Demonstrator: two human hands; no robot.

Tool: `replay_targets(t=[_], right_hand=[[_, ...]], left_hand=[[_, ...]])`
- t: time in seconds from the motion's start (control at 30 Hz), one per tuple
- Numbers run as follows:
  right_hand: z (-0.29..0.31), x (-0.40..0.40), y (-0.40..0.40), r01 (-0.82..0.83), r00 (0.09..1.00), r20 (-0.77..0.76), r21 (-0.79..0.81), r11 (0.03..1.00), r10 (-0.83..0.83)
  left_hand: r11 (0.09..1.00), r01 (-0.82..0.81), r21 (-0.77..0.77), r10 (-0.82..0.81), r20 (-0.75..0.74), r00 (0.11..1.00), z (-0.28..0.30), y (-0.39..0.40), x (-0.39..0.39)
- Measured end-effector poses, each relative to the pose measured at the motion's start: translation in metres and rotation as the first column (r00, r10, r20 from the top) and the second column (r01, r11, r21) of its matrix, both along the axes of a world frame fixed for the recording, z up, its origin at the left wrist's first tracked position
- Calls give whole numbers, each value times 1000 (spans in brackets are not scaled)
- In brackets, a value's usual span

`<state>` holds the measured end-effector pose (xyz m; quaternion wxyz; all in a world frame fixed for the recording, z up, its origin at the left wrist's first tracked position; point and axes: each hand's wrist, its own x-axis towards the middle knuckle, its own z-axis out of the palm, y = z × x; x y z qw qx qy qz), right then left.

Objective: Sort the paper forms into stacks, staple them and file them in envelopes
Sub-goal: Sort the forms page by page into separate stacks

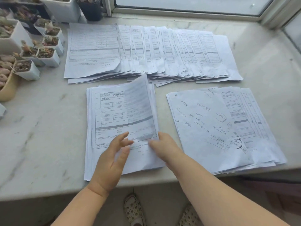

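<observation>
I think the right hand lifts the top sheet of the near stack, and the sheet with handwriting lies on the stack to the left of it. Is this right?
Not quite. In the head view the handwritten sheet tops the stack to the right of the near stack, where the right hand lifts the top sheet.

A pale marble desk [40,131] with faint grey veining fills most of the view and runs back into a window bay. A white-framed window [187,11] spans the far edge, and a second pane [293,32] angles in on the right. Soft, cool daylight falls evenly across the stone. At the far left, small white pots [48,56] of succulents crowd together beside a yellow planter [9,88]. Below the desk's front edge lies a beige floor [156,209].
</observation>
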<state>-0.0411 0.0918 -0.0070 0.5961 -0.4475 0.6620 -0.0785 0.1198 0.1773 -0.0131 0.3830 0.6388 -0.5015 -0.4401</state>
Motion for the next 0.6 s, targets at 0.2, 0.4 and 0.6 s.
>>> replay_targets(t=[0.2,0.4,0.6], right_hand=[[31,-96,-17,508,812,362,-52,860,-458],[50,-308,-42,869,386,478,97,485,-789],[46,-451,-55,809,413,483,194,555,-772]], left_hand=[[864,89,-496,83,315,945,50,-30,-67],[885,443,-139,-275,612,741,33,-38,-226],[850,413,327,-497,755,427,8,-52,-353]])
